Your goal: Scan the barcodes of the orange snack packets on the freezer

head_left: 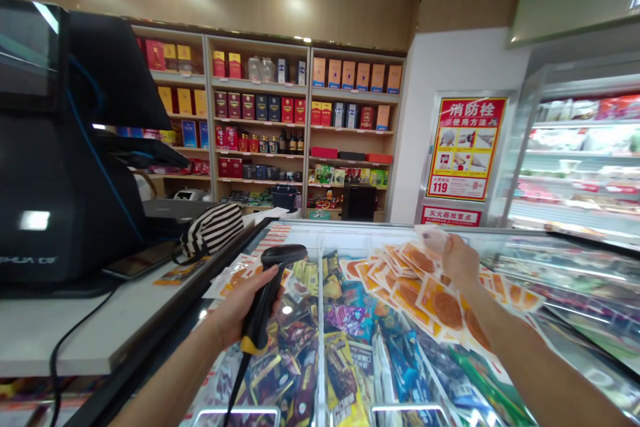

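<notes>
My left hand [237,303] is wrapped around the handle of a black and yellow barcode scanner [260,300], its head tilted up and its cord running down. My right hand [460,259] pinches a small clear packet [429,239] at the far side of the freezer; motion blurs it and its contents are hard to make out. Below that hand, many flat packets of round orange-brown patties [445,307] lie spread in an overlapping heap on the glass lid of the chest freezer [370,235]. A smaller batch of similar packets [240,275] lies behind the scanner.
Wrapped ice creams [350,373] fill the freezer under the glass. To the left, a black checkout terminal [75,167] and a striped pouch [213,230] stand on a white counter [60,327]. Shelves of boxed goods [260,107] line the back wall. A lit display fridge [585,167] is at right.
</notes>
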